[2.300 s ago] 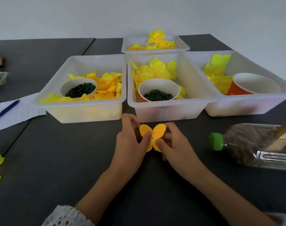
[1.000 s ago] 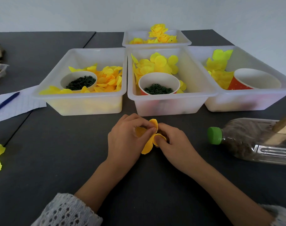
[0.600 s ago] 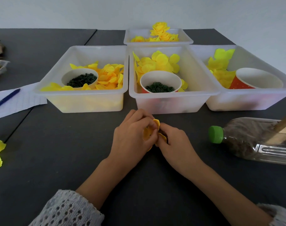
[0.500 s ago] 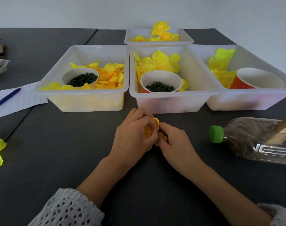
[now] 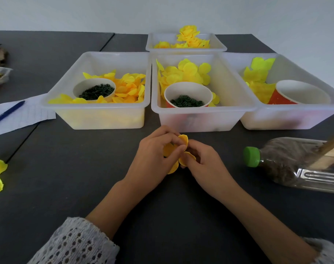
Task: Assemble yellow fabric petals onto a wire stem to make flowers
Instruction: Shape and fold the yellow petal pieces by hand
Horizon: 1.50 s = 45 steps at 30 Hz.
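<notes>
Petals (image 5: 183,141), orange-yellow and bunched, sit at frame centre between both hands (no wire stem is visible). Left hand (image 5: 154,159) pinches them from the left; right hand (image 5: 204,164) pinches the lower petal, equally near.

Dark grey table (image 5: 71,183) fills lower frame, matte surface. Seam between two tabletops (image 5: 106,42) runs from 11 o'clock toward 8 o'clock. Plain pale blue-white wall (image 5: 162,12) spans 12 o'clock, continues down at 2 o'clock. Light soft, even; shadows faint.
</notes>
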### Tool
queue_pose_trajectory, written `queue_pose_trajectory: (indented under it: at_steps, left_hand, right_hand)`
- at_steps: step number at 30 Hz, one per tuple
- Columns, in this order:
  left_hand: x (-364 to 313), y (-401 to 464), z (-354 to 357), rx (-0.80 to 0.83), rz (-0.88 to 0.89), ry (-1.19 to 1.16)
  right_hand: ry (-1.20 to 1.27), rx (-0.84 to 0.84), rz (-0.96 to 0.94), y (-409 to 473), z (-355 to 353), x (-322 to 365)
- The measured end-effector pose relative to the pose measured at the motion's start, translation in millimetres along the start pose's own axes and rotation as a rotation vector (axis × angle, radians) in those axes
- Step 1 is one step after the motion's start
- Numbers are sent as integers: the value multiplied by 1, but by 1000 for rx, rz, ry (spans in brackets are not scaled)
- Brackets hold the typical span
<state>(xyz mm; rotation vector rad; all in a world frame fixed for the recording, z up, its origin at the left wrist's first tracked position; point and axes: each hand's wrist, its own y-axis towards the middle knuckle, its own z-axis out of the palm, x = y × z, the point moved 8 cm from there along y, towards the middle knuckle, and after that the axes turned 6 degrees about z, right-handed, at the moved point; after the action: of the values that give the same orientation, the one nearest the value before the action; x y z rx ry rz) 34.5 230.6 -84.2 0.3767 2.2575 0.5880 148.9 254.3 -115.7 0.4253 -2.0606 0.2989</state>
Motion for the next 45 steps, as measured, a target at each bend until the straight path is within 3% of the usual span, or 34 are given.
queue_pose_trajectory:
  at_steps: [8, 14, 28, 40, 45]
  left_hand:
    - [6, 1, -4, -10, -48, -50]
    - [-3, -1, -3, 8, 27, 140]
    - [-7, 0, 1, 61, 98, 149]
    - [-9, -4, -3, -58, 87, 153]
    - [-5, -2, -1, -24, 63, 97]
  right_hand:
    - [-24, 31, -8, 1, 1, 0]
    - [-26, -17, -21, -2, 2, 0]
    - [4, 7, 24, -5, 10, 0]
    - [130, 18, 42, -7, 10, 4]
    - [129, 59, 72, -5, 11, 2]
